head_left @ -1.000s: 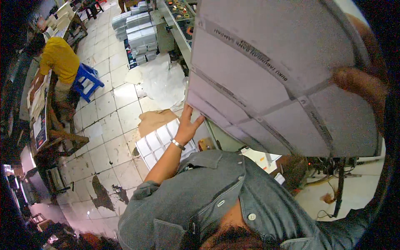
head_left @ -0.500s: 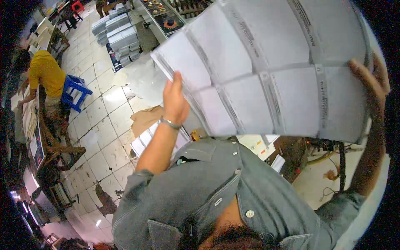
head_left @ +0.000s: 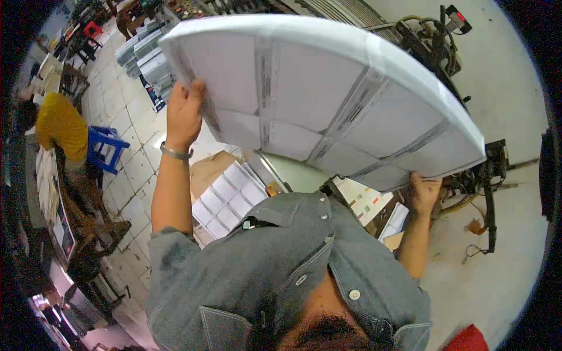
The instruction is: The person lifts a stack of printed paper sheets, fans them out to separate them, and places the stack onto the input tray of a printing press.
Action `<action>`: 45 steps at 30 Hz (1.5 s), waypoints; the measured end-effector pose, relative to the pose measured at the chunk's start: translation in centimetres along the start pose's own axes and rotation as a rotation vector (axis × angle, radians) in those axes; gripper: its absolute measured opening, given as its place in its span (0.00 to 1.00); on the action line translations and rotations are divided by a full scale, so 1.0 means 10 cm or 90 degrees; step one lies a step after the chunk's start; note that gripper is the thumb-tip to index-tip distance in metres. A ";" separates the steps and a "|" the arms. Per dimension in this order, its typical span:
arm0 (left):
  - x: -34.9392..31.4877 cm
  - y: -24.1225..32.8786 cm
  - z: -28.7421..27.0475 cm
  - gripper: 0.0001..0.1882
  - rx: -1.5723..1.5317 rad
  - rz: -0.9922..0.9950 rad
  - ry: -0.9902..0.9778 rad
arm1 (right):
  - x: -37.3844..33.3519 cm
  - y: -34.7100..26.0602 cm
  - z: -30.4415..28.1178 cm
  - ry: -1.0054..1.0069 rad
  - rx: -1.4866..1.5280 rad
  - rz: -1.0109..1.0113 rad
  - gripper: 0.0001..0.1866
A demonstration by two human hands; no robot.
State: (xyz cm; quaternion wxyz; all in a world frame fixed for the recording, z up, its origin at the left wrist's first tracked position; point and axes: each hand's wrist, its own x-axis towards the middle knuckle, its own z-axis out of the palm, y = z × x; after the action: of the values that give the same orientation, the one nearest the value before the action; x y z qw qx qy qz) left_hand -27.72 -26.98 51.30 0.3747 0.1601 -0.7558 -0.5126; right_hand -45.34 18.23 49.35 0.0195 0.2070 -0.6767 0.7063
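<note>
Raised in front of my chest is a thick stack of large printed paper sheets [head_left: 310, 88], white with grey bands that divide it into panels. My left hand [head_left: 186, 114], a bracelet at its wrist, grips the stack's left edge with the thumb on the printed face. At the lower right corner my right hand [head_left: 424, 192] holds the same stack; some of its fingers are hidden behind the paper. The stack tilts, and its thick white far edge faces up. Beneath it, to the left, lies another pile of similar printed sheets [head_left: 230, 198] on brown paper [head_left: 208, 171].
A machine [head_left: 448, 52] with hoses stands at the far right. Bundled paper stacks [head_left: 153, 64] sit on the tiled floor at the far left. A person in a yellow shirt [head_left: 61, 126] works at a left-hand table, beside a blue stool [head_left: 106, 147]. A control panel [head_left: 366, 202] is near my waist.
The sheet stack has swung left and tipped, so its thick far edge now shows. My left hand moved left; my right hand came down and inward to the lower corner.
</note>
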 end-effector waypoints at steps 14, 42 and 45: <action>-0.11 -0.65 -0.04 0.26 -0.189 -0.240 -0.069 | -0.33 0.38 0.15 0.042 0.052 0.091 0.36; -0.09 -0.45 0.05 0.35 -0.235 -0.193 -0.121 | -0.35 0.33 0.31 0.033 -0.032 0.041 0.28; -0.10 -0.35 0.12 0.33 -0.302 -0.118 -0.101 | -0.33 0.24 0.36 0.054 0.007 0.101 0.30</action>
State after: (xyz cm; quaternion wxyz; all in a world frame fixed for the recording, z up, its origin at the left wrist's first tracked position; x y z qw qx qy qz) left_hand -28.44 -27.08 47.52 0.2925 0.0960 -0.6238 -0.7184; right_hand -42.07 15.36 45.96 -0.0092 0.1224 -0.6855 0.7177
